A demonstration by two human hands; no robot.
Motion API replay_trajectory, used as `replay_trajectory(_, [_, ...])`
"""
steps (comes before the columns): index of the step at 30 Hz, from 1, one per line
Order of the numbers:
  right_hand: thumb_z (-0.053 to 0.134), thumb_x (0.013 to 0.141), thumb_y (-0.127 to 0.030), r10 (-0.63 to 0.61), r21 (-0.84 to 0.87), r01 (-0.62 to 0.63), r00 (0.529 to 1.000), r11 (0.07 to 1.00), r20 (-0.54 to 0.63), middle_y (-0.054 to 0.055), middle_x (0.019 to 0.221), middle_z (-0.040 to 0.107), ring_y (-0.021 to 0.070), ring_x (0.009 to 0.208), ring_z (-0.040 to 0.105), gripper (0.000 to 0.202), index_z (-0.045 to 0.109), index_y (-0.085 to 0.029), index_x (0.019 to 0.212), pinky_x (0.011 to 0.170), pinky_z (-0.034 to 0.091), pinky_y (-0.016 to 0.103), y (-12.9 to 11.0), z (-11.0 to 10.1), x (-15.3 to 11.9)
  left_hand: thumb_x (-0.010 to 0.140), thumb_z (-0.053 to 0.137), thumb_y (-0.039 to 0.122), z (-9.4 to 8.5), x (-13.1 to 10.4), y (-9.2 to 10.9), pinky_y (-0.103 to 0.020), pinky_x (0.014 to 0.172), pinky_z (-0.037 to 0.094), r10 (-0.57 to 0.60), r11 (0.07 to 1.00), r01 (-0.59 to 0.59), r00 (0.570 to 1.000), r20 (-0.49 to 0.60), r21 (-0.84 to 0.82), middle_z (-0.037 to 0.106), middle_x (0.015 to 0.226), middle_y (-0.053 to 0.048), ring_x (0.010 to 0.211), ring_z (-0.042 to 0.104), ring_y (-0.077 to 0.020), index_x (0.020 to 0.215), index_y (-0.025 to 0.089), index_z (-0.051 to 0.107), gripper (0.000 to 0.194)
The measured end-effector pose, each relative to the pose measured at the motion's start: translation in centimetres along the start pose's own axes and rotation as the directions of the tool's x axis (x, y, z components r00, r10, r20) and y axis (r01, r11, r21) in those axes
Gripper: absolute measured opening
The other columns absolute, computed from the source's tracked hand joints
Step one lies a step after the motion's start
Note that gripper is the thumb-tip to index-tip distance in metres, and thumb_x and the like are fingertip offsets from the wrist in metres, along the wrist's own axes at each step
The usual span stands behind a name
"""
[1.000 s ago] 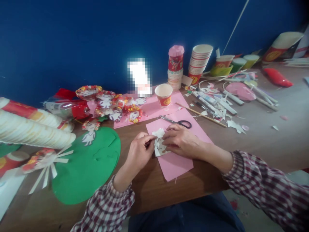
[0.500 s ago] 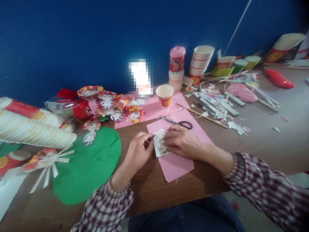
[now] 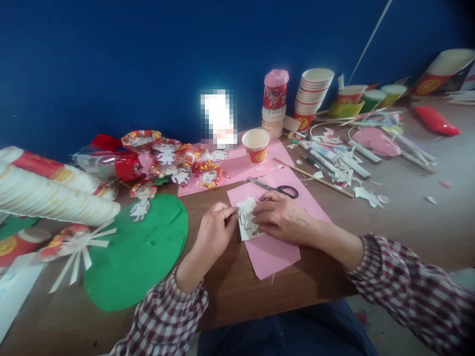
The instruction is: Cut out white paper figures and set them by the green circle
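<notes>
In the centre of the frame, a small piece of white paper (image 3: 245,223) with dark outlines drawn on it sits between the two hands, over the left edge of a pink paper sheet (image 3: 275,257). The left hand (image 3: 213,235) pinches the paper's left edge between thumb and forefinger. The right hand (image 3: 280,220) lies with bent fingers over the paper's right side; whether those fingers grip it or only press, I cannot tell.

Just above the right hand, black-handled scissors (image 3: 273,188) lie on the pink sheet, blades pointing to the upper left. A red and white paper cup (image 3: 256,150) stands upright above the centre, on a second pink sheet (image 3: 232,171). In the lower left, a cut-out paper figure (image 3: 140,211) rests on a rounded green sheet (image 3: 129,269). Toward the right, a thin wooden stick (image 3: 315,178) slants across the brown table (image 3: 230,306), near a heap of markers and paper scraps (image 3: 328,155).
</notes>
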State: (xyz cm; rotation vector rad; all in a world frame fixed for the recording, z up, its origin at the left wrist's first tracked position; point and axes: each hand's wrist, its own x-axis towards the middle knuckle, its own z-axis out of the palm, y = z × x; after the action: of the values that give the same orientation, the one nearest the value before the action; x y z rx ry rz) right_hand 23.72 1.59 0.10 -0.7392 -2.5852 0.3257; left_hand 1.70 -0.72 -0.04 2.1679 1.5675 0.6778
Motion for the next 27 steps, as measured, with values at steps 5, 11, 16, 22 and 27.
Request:
replay_trajectory(5, [0.062,0.085,-0.020,0.008,0.008,-0.008,1.000,1.000,0.002,0.004,0.100,0.071,0.0233,0.105,0.053,0.012,0.074,-0.021,0.087,0.096,0.040,0.042,0.08,0.14,-0.09,0.088,0.054,0.022,0.03,-0.07,-0.04,-0.026,0.067,0.043,0.002,1.000,-0.002,1.000,-0.009,-0.001,0.062,0.080,-0.004,0.074,0.057,-0.0151,0.099,0.017,0.071,0.020])
replay_trajectory(11, [0.061,0.086,-0.020,0.021,0.011,-0.021,1.000,1.000,0.017,0.003,0.101,0.071,0.0241,0.106,0.052,0.013,0.074,-0.020,0.088,0.096,0.040,0.042,-0.05,0.00,-0.04,0.088,0.055,0.021,0.01,-0.02,0.04,-0.026,0.067,0.043,-0.010,1.000,0.010,1.000,-0.003,-0.005,0.062,0.081,-0.004,0.074,0.057,-0.0149,0.100,0.016,0.071,0.021])
replay_trajectory(16, [0.062,0.085,-0.020,0.031,0.016,-0.032,0.999,0.999,0.027,0.003,0.101,0.071,0.0233,0.105,0.052,0.012,0.073,-0.021,0.089,0.096,0.041,0.041,-0.07,-0.11,-0.01,0.088,0.055,0.020,0.04,0.01,0.13,-0.026,0.069,0.043,0.003,1.000,-0.003,1.000,-0.010,-0.010,0.063,0.080,-0.004,0.076,0.058,-0.0151,0.100,0.016,0.071,0.020])
replay_trajectory(22, [0.062,0.085,-0.019,0.022,0.013,-0.022,1.000,1.000,0.015,0.003,0.100,0.071,0.0227,0.106,0.052,0.012,0.074,-0.021,0.088,0.097,0.040,0.041,-0.04,-0.06,0.02,0.088,0.055,0.022,0.04,-0.04,0.18,-0.026,0.067,0.043,-0.002,1.000,0.002,1.000,-0.006,0.002,0.062,0.081,-0.004,0.074,0.057,-0.0146,0.099,0.016,0.070,0.020])
replay_trajectory(27, [0.063,0.085,-0.020,0.019,0.009,-0.019,1.000,1.000,0.002,0.003,0.099,0.071,0.0221,0.104,0.053,0.011,0.074,-0.021,0.087,0.096,0.041,0.040,-0.03,-0.03,0.05,0.087,0.057,0.025,0.16,-0.14,0.16,-0.025,0.064,0.043,-0.010,1.000,0.010,1.000,-0.006,0.002,0.061,0.078,-0.004,0.069,0.055,-0.0135,0.098,0.017,0.070,0.019])
